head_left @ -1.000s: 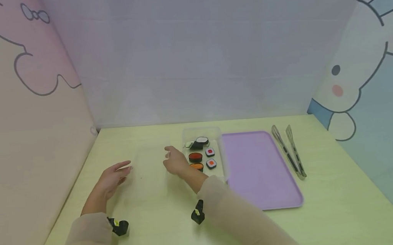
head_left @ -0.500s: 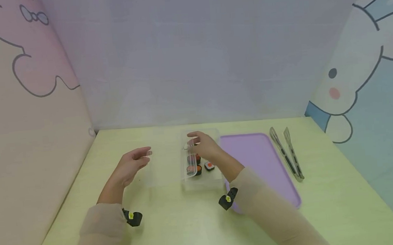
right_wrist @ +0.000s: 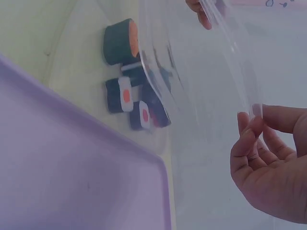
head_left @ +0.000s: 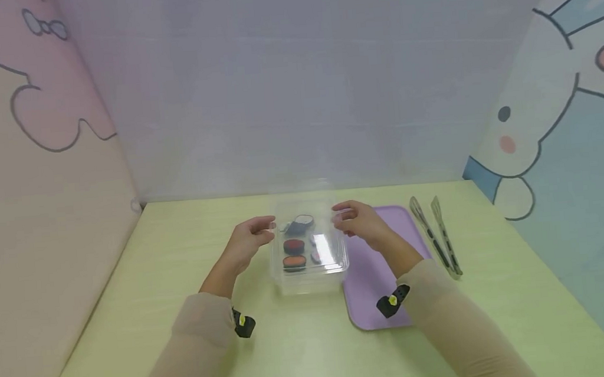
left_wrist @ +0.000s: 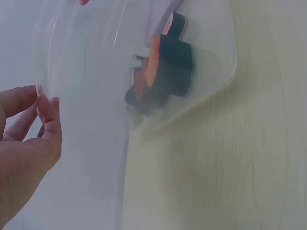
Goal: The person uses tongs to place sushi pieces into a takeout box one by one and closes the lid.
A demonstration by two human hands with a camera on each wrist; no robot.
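Observation:
A clear plastic lid (head_left: 308,266) is held up over a clear plastic box (head_left: 309,285) by both hands. My left hand (head_left: 247,240) pinches its left edge between thumb and fingers, as the left wrist view shows. On the opposite edge my right hand (head_left: 360,222) pinches the rim, plain in the right wrist view. Several toy sushi pieces lie in the box: a red-topped one (head_left: 293,247), an orange-topped one (head_left: 294,262), and a white-topped one (head_left: 303,219) at the back. Small white rolls with red centres (right_wrist: 125,95) are partly veiled by glare in the head view.
A purple tray (head_left: 377,301) lies just right of the box, partly under my right forearm. Metal tongs (head_left: 439,237) rest on the table right of the tray. Cloth walls with cartoon figures stand behind and at both sides of the pale table (head_left: 187,221).
Both hands have carried the lid rightward from the table left of the box, raising it over the box. The box, tray and tongs keep their places.

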